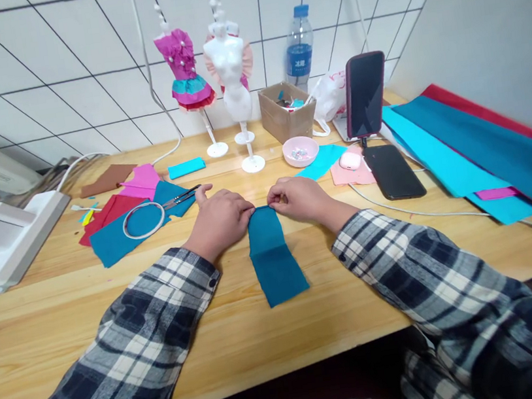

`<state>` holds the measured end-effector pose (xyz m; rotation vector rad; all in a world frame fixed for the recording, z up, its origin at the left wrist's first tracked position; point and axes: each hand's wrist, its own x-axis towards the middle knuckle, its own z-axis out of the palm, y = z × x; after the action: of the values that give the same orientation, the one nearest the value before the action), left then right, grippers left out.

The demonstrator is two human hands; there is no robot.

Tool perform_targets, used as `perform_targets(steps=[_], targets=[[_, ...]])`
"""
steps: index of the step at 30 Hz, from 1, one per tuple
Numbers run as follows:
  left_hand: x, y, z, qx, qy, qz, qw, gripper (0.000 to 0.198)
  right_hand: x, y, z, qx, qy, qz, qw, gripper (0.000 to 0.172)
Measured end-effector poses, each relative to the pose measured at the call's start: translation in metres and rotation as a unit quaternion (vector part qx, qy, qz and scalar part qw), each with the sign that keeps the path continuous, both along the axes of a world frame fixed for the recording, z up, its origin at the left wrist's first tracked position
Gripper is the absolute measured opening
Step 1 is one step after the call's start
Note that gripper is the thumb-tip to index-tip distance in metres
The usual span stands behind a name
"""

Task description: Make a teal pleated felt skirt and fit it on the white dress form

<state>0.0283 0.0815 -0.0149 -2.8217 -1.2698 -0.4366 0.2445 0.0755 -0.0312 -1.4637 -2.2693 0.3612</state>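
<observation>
A teal strip of felt (272,255) lies on the wooden table (55,321) in front of me, folded over near its far end. My left hand (220,219) pinches the strip's far left corner with curled fingers, thumb sticking out. At the far right corner my right hand (298,199) is closed on the same folded edge. Both sleeves are dark plaid.
Left of my hands lie teal, red and pink felt pieces (122,216), a white ring (143,220) and scissors (181,197). Behind stand two small mannequins (235,78), a cardboard box (287,110), a pink bowl (300,151), a bottle (299,43) and two phones (366,94). Large felt sheets (477,150) lie right.
</observation>
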Motion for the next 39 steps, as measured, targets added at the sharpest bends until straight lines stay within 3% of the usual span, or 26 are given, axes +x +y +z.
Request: perform_targets(steps=[8,23,26,31,36,39], targets=[[-0.002,0.004,-0.002,-0.009,-0.001,0.011,1.0,0.023,0.0,0.001,-0.001,0.003,0.012,0.011,1.0,0.012],[-0.006,-0.001,0.007,0.072,0.07,-0.089,0.991,0.031,0.005,-0.012,0.02,0.049,-0.181,0.105,0.977,0.029],[-0.009,0.001,0.008,0.073,0.084,-0.1,0.989,0.029,0.008,-0.011,0.02,0.01,-0.123,0.065,0.99,0.027],[-0.01,0.003,0.007,0.069,0.077,-0.095,0.99,0.03,0.004,0.0,0.007,-0.072,0.041,-0.094,0.992,0.025],[-0.008,0.0,0.006,0.052,0.049,-0.083,0.994,0.029,-0.009,0.003,0.005,-0.125,0.026,-0.107,0.986,0.013],[-0.003,-0.001,0.005,0.023,-0.036,-0.011,0.999,0.031,-0.011,0.0,0.008,-0.112,-0.003,-0.089,0.99,0.011]])
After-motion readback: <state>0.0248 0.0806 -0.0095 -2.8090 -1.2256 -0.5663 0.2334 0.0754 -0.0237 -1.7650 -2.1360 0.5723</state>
